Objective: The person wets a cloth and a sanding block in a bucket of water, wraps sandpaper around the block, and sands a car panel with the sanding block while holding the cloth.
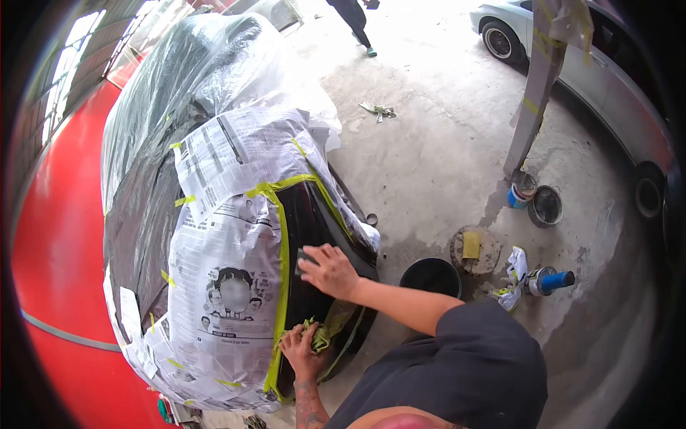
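Note:
The dark car panel [307, 214] is bordered by yellow-green masking tape [284, 250]. Against its upper middle rests my right hand [329, 272], its fingers closed on a small flat grey piece [299, 262] whose kind I cannot make out. Lower down, my left hand [300, 350] grips a crumpled wad of yellow-green masking tape [318, 337] near the panel's lower end. Printed newspaper [214, 257] covers the bodywork left of the panel. Clear plastic sheeting [193, 64] wraps the rest of the car.
Right of the car stand a black bucket [431, 277], a yellow pad [471, 244] on a round slab, a blue-topped can [556, 281] and two pails [547, 206]. Beyond are a post [536, 100], a white car [600, 79] and a walking person [351, 21].

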A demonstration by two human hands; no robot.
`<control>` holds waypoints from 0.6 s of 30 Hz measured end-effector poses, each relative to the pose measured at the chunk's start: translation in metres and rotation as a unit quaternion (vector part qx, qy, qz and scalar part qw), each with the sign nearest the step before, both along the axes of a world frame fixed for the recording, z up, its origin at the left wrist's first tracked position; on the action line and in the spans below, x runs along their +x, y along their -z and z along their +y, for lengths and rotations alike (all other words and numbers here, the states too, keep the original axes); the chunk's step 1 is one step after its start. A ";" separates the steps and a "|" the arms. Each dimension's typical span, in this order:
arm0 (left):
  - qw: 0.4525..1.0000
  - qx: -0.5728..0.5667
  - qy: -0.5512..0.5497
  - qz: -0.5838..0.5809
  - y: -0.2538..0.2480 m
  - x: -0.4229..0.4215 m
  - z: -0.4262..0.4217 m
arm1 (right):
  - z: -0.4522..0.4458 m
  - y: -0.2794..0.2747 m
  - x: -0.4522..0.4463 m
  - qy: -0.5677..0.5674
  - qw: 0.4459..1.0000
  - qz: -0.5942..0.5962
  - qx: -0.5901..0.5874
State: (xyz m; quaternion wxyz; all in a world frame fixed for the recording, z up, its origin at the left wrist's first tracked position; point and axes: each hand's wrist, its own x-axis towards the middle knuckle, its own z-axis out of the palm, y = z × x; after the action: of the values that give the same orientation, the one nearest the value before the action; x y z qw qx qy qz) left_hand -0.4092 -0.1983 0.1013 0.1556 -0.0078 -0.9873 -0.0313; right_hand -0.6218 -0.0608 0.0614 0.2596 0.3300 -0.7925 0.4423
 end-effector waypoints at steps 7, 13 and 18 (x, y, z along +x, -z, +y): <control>1.000 -0.024 -0.003 0.007 0.005 0.010 0.001 | -0.035 -0.013 -0.087 0.105 0.983 -0.147 -0.022; 0.995 -0.100 -0.025 0.001 0.010 0.021 0.008 | -0.032 -0.011 -0.070 0.099 0.975 -0.200 -0.004; 0.997 -0.080 0.008 0.018 0.005 0.020 0.005 | -0.029 -0.005 -0.026 0.125 0.979 -0.161 0.014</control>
State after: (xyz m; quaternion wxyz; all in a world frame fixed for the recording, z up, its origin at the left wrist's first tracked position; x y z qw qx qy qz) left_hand -0.3897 -0.1935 0.0959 0.1724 -0.0287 -0.9835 0.0467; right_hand -0.6480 -0.0900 0.0663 0.1771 0.1560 -0.8653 0.4423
